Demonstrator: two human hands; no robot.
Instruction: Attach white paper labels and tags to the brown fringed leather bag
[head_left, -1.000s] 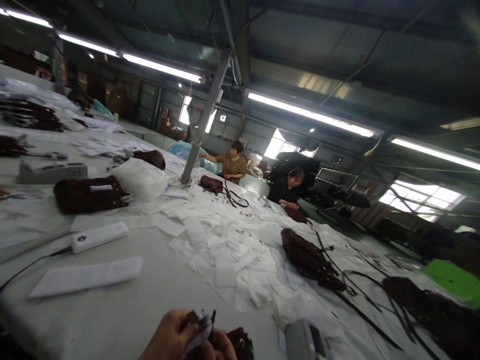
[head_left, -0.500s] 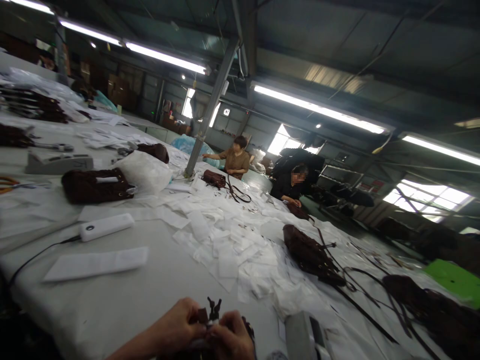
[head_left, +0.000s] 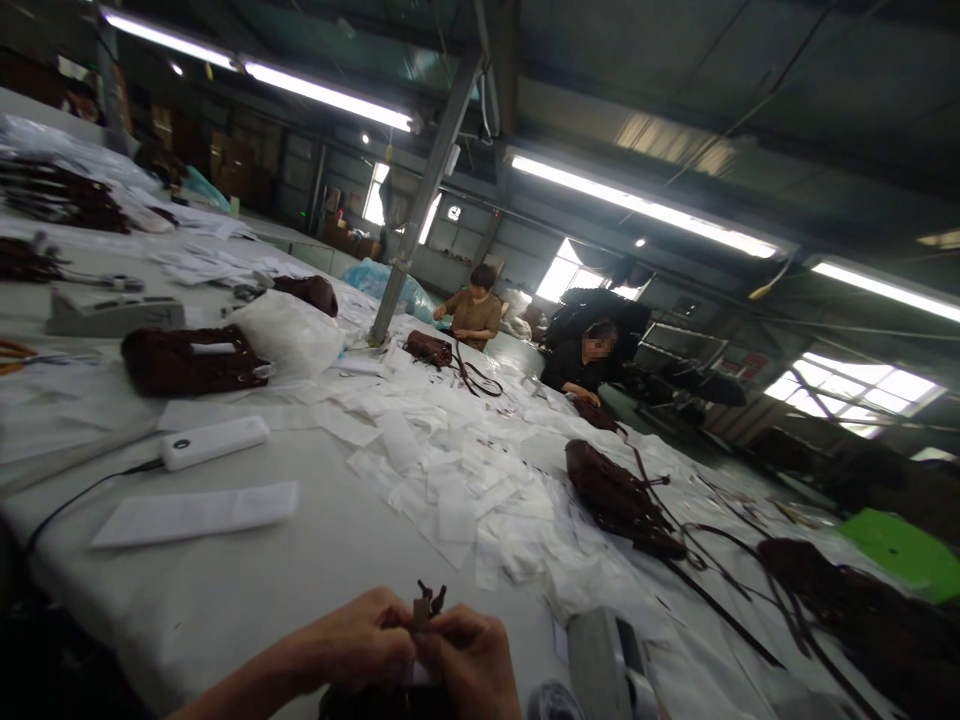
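At the bottom middle, my left hand (head_left: 367, 635) and my right hand (head_left: 476, 660) are closed and nearly touching. Their fingertips pinch around a small flat brown tab (head_left: 421, 614) standing upright between them. Just behind the tab, knotted ends of a dark cord (head_left: 435, 593) poke up. Below the hands, at the frame's lower edge, is a dark brown bag (head_left: 375, 702), mostly cut off. A bit of white shows under the fingers; what it is I cannot make out.
White paper sheets (head_left: 450, 480) cover the table's middle. Brown drawstring bags (head_left: 619, 495) lie around, one with long straps. A grey tape dispenser (head_left: 604, 665) stands right of my hands; a white corded device (head_left: 214, 443) lies left. Two co-workers (head_left: 474, 310) sit across the table.
My hands have drawn closer together. The brown tab, earlier by my left fingers and left of the cord ends, now stands between both hands in front of the cord.
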